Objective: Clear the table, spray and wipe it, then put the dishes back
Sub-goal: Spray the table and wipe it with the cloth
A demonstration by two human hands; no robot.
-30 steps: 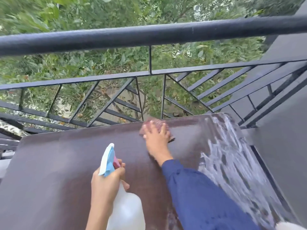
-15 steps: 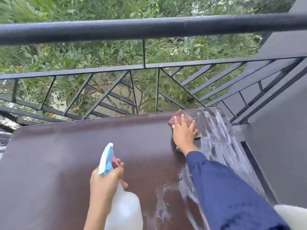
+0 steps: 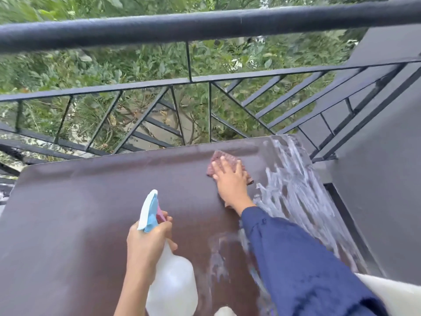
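Head view: flat right hand (image 3: 230, 183) pressing cloth (image 3: 224, 157) slid left; left hand (image 3: 145, 245) grips bottle (image 3: 173, 286).

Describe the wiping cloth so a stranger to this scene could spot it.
Find the dark brown table by the black railing. Near its far edge, the right hand presses flat on the cloth. It is the reddish textured patch, just left of the white foam streaks.

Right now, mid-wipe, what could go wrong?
1. The cloth under the right hand sits near the far edge of the table; an overshoot could push it off through the railing.
2. The blue sleeve lies across the wet streaks and may soak up or smear them.
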